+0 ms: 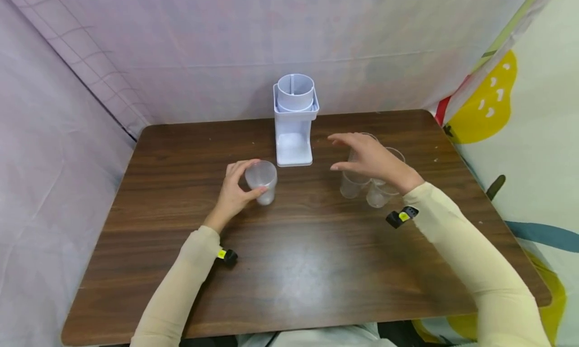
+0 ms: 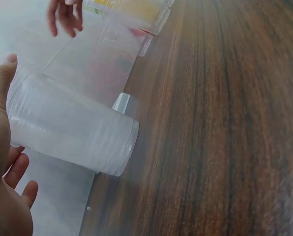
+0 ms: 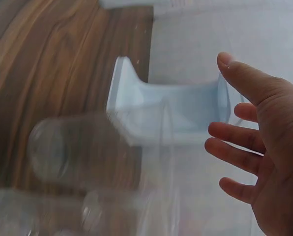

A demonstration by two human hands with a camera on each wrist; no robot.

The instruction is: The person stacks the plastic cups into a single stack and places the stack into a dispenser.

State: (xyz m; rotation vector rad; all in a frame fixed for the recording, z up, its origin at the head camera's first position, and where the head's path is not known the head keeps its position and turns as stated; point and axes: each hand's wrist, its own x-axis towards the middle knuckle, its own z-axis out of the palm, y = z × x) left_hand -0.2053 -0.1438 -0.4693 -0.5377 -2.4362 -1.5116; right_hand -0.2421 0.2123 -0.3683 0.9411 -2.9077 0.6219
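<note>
My left hand grips a stack of clear plastic cups near the rim, thumb on the near side and fingers on the far side. In the left wrist view the nested cups show several close rims; their base is at or just above the tabletop. My right hand is spread over two clear plastic cups, one on the left and one on the right, partly hiding both. Nothing lies between its fingers. The right wrist view shows a transparent cup beside that hand, its fingers apart from it.
A white plastic stand with a round divided cup on top stands at the back middle of the brown wooden table. Light curtains hang behind the table and on both sides. Each wrist wears a small black camera.
</note>
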